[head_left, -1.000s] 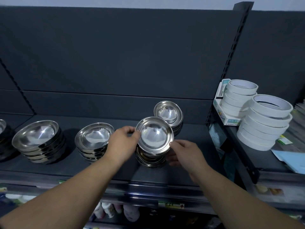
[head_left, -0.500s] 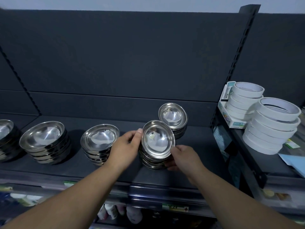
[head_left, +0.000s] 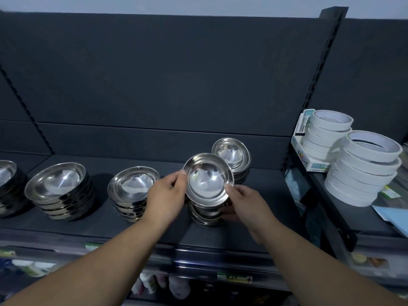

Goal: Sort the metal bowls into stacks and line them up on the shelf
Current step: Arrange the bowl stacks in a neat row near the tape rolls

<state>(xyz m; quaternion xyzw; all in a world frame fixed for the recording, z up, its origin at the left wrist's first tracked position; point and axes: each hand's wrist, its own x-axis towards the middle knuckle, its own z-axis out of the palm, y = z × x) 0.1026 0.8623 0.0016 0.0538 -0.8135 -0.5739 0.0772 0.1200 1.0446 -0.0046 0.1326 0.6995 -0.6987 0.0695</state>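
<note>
Both hands are on the top bowl (head_left: 207,177), tipped toward us on its stack (head_left: 205,218) near the front of the dark shelf (head_left: 106,225). The left hand (head_left: 164,196) pinches the left rim, while the right hand (head_left: 245,203) has its thumb on the right rim and its fingers (head_left: 225,214) curled under against the stack. A rear stack (head_left: 231,153) sits just behind, and a wider stack (head_left: 132,186) and a larger stack (head_left: 57,184) line up to the left.
</note>
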